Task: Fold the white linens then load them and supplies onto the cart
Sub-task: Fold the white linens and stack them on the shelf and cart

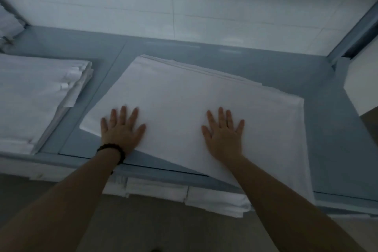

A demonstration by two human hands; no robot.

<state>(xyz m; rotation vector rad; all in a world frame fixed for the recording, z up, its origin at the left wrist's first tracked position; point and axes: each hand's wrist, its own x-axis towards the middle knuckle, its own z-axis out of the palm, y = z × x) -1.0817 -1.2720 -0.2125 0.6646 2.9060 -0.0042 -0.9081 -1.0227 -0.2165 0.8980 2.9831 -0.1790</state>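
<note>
A folded white linen (194, 96) lies flat on the blue shelf (266, 61), turned at an angle, with its near right corner hanging over the front edge. My left hand (122, 131), with a dark bracelet at the wrist, rests palm down on the linen's near left part, fingers spread. My right hand (225, 133) lies flat on the linen's middle, fingers spread too. Neither hand grips the cloth.
A second stack of folded white linen (34, 92) sits on the shelf at the left. More folded linen (184, 192) lies on a lower level under the front edge. A blue upright post (351, 32) stands at the right, a tiled wall behind.
</note>
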